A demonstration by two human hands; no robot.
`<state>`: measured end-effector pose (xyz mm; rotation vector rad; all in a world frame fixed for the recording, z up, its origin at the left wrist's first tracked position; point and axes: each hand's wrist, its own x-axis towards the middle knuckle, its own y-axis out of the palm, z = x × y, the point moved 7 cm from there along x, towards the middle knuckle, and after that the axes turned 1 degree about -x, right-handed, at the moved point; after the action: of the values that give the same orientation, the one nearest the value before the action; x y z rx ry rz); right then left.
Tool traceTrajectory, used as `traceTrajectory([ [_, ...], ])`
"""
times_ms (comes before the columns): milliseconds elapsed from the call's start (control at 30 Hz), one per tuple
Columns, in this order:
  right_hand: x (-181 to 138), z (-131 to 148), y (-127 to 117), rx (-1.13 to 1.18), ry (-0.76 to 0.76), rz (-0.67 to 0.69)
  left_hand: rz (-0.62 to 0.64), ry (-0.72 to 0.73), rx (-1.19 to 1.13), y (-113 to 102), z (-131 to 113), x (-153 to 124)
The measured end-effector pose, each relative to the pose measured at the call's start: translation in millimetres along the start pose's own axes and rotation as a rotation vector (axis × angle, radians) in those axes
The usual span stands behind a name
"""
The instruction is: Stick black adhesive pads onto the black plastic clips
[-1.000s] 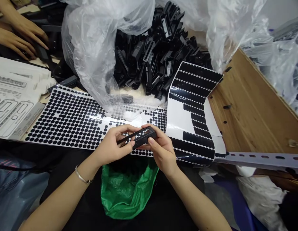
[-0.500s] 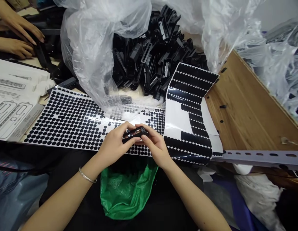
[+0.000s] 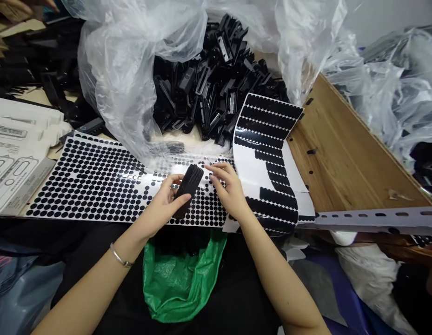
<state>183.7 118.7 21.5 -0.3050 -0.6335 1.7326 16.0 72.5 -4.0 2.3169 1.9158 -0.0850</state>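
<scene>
My left hand point(image 3: 164, 201) grips a black plastic casing point(image 3: 190, 182), an oblong piece with a finely textured face turned up and tilted. Just right of it, my right hand point(image 3: 229, 188) has its fingers apart and is separate from the casing. Below both hands lies a white sheet of round black stickers point(image 3: 93, 186), with some dots gone from its middle. A second sheet with rows of black stickers point(image 3: 271, 111) curls up at the right. Behind, a heap of similar black plastic parts point(image 3: 202, 93) spills from a clear plastic bag point(image 3: 121, 70).
A green bag point(image 3: 181, 298) hangs open below the table edge. Printed boxes point(image 3: 13, 158) stand at the left. A wooden panel point(image 3: 344, 158) and a perforated metal rail point(image 3: 372, 217) bound the right side. Another person's hand point(image 3: 41, 3) shows at the top left.
The casing has turned from its hollow side to its textured face. My right hand has let go and moved slightly right. The view has shifted; the other person's hands are mostly out of frame.
</scene>
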Motion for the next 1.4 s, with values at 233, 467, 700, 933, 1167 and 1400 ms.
traceTrajectory([
  [233, 9, -26, -7, -0.376, 0.122, 0.156, -0.032, -0.144, -0.417, -6, 1, 2],
  [467, 14, -28, -7, -0.372, 0.133, 0.063, -0.027, -0.116, -0.422, -2, -2, 2],
  [700, 21, -40, -5, -0.130, 0.217, 0.086, -0.028, -0.068, -0.463, 2, -3, 3],
  [933, -2, 0, 0, 0.446, 0.219, 0.125, -0.068, -0.045, -0.429, 0, 4, 8],
  [1167, -22, 32, 16, 0.598, 0.168, 0.106, -0.090, -0.060, -0.434, 2, 7, 9],
  [1400, -21, 31, 24, 0.525, 0.119, 0.034, -0.146, -0.058, -0.411, 1, 8, 10],
])
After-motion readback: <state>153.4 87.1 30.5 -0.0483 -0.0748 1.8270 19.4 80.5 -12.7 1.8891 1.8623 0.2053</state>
